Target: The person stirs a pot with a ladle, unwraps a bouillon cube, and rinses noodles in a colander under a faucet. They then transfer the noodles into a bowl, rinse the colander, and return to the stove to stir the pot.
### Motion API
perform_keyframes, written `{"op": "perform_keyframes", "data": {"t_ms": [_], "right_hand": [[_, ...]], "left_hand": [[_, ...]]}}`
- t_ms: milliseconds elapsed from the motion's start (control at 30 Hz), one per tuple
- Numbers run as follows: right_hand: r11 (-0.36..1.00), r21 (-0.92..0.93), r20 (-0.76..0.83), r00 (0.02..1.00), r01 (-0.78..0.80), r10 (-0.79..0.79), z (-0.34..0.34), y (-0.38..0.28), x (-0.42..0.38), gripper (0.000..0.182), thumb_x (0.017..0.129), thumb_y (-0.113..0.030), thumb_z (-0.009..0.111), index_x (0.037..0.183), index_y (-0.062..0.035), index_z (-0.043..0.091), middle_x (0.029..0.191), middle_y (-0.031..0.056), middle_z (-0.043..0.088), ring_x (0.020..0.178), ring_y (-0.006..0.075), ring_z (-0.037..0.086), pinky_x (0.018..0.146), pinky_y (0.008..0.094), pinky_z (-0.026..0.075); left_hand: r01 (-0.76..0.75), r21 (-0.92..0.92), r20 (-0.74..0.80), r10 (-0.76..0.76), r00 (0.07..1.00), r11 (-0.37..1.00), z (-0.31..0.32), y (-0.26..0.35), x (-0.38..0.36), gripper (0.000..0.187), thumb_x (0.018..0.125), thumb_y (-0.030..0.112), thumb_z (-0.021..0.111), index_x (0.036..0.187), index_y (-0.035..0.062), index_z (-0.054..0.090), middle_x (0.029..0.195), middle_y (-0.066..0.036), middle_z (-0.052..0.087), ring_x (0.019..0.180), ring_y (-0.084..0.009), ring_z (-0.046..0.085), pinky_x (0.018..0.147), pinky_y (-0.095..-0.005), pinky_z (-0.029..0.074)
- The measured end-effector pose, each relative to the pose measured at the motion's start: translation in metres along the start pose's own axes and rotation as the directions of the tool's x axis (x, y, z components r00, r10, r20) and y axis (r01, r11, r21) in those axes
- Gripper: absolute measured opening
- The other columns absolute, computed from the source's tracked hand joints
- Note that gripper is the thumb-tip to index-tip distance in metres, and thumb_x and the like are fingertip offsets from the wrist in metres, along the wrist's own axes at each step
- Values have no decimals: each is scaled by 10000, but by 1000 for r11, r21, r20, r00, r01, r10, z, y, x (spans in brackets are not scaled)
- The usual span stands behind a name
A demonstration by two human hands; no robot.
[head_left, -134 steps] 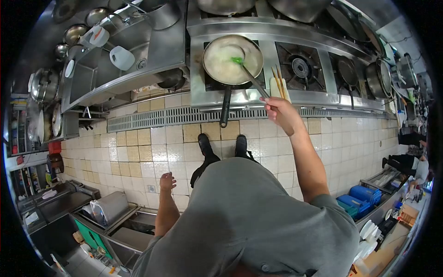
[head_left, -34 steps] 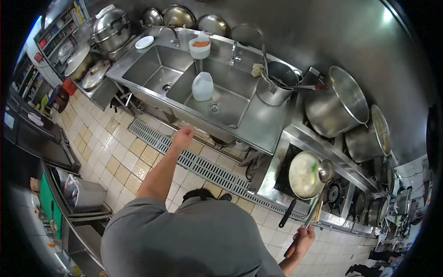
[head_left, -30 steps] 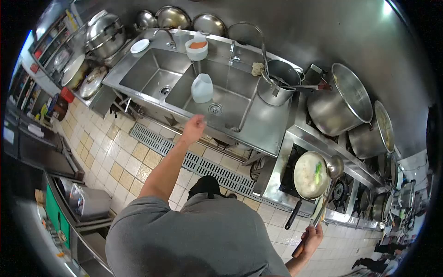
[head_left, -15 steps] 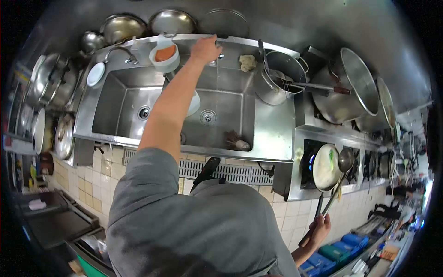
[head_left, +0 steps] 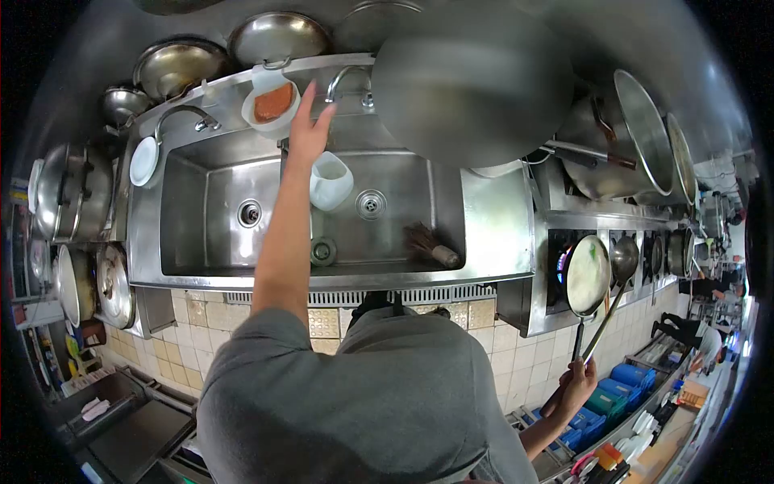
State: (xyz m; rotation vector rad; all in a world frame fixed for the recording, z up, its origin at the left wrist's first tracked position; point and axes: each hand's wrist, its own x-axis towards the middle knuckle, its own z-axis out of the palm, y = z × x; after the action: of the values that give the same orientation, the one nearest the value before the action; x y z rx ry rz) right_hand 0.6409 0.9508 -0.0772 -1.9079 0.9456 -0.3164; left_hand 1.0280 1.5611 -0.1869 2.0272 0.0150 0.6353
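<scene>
The left hand (head_left: 307,129) is stretched out over the sink (head_left: 201,266), fingers spread and holding nothing, its tips just short of the tap (head_left: 343,78) and beside the white tub of orange paste (head_left: 272,105) on the far ledge. Half a second ago that hand was further right, up on the tap fitting with a thin stream running; now it has come off it, and I can't tell whether water runs. Just near of the hand a white jug (head_left: 330,180) lies in the basin, a brush (head_left: 427,247) to its right. The right hand (head_left: 574,387), low at the right, stays closed around a ladle (head_left: 622,262) handle, the bowl beside the frying pan (head_left: 587,274) on the stove.
</scene>
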Motion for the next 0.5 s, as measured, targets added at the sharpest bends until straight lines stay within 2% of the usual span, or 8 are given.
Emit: {"op": "perform_keyframes", "data": {"t_ms": [33, 133, 200, 233, 300, 400, 433, 500], "right_hand": [[1000, 4, -2, 1000, -1, 1, 2, -2, -1, 229, 933, -144, 612, 1111, -1, 632, 680, 13, 533, 465, 80, 485, 405, 234, 363], [1000, -21, -32, 999, 6, -7, 11, -13, -4, 222, 927, -149, 613, 1094, -4, 631, 682, 5, 524, 468, 71, 469, 413, 232, 362], [997, -81, -33, 999, 10, -13, 12, -17, -3, 216, 924, -153, 613, 1081, -6, 630, 684, 1, 521, 475, 66, 462, 419, 233, 364], [995, -96, -34, 999, 8, -11, 14, -20, -4, 211, 923, -152, 613, 1074, -6, 629, 686, 1, 523, 479, 64, 460, 423, 233, 366], [997, -71, -75, 997, -8, 2, 17, -21, -2, 229, 915, -126, 606, 1103, 3, 635, 705, 15, 552, 485, 67, 473, 427, 236, 376], [995, -95, -106, 994, 9, -19, 14, -4, 5, 379, 933, -196, 656, 1256, -1, 615, 700, 25, 574, 464, 77, 502, 407, 241, 396], [998, -62, -135, 991, -32, 24, 22, -16, 0, 365, 921, -97, 615, 1267, 19, 605, 733, 17, 559, 496, 68, 482, 430, 238, 385], [1000, -5, -137, 990, -26, 25, 29, -23, -6, 371, 924, -102, 614, 1276, 15, 600, 738, 4, 544, 496, 62, 472, 428, 235, 378]], "left_hand": [[102, -250, -87, -127, 988, 963, 13, -50, -28, 642, 926, 182, 659, 1464, -39, 388, 1489, -223, 447, 1412, -301, 392, 1152, -363, 308], [415, 180, -124, -398, 909, 892, 18, -145, -142, 684, 892, 171, 697, 1459, -50, 386, 1453, -244, 478, 1347, -323, 477, 1112, -364, 366], [541, 255, -62, -545, 836, 801, 25, -162, -180, 632, 892, 191, 694, 1423, -49, 447, 1389, -263, 531, 1327, -328, 498, 1089, -356, 389], [523, 265, -29, -536, 844, 810, 32, -178, -184, 632, 892, 191, 694, 1423, -49, 447, 1389, -263, 531, 1327, -328, 498, 1089, -356, 389], [683, 116, -114, -674, 730, 721, 42, -207, -181, 556, 903, 229, 684, 1356, -54, 528, 1290, -250, 612, 1266, -319, 558, 1058, -360, 424], [555, 355, -50, -578, 815, 752, 41, -218, -161, 493, 903, 271, 686, 1278, -38, 606, 1207, -218, 670, 1166, -315, 631, 1009, -386, 470], [519, 378, -24, -552, 833, 767, 42, -219, -149, 493, 903, 271, 686, 1278, -38, 606, 1207, -218, 670, 1166, -315, 631, 1009, -386, 470], [492, 451, 25, -562, 827, 745, 45, -213, -140, 430, 928, 305, 618, 1219, -11, 642, 1184, -192, 681, 1116, -301, 653, 968, -378, 495]]}}
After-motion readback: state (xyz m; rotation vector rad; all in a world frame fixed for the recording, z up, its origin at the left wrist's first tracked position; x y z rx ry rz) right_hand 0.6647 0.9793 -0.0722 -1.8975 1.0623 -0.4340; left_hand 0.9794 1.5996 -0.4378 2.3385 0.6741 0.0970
